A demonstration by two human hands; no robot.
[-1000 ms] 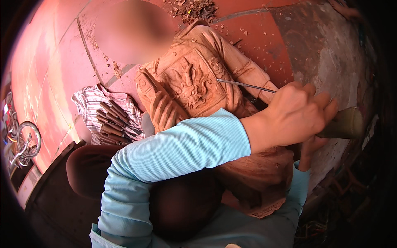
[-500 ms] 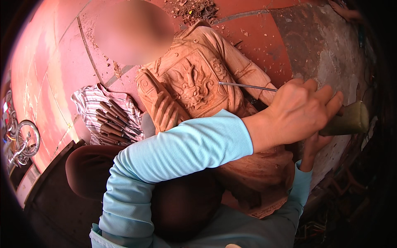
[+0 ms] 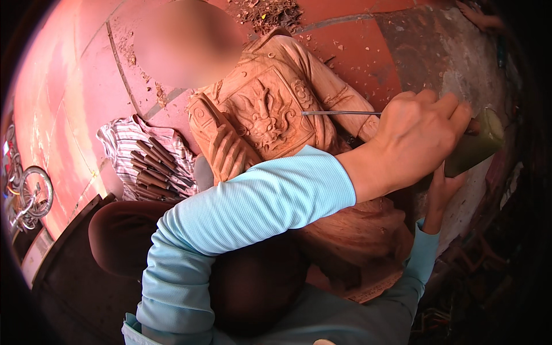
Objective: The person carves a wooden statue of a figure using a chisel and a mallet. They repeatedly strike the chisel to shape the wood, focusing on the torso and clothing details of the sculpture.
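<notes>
A carved wooden statue lies in front of me, with a dragon relief on its chest panel. My left hand is closed around a chisel, whose metal tip meets the right border of that panel. The end of its handle pokes out past my fingers. Beyond it, my right hand grips a mallet with a green, rounded head. That head is right beside the handle end; whether they touch I cannot tell. My left hand partly covers the mallet, and its handle is hidden.
Several wooden-handled carving tools lie on a striped cloth at the left. Wood shavings are scattered on the red floor. A bicycle wheel stands at the far left. Another person's hand shows at the top right.
The mallet has swung up and tilted, coming closer to the chisel's handle end. My left hand has risen slightly and the chisel lies more level, its tip at nearly the same spot.
</notes>
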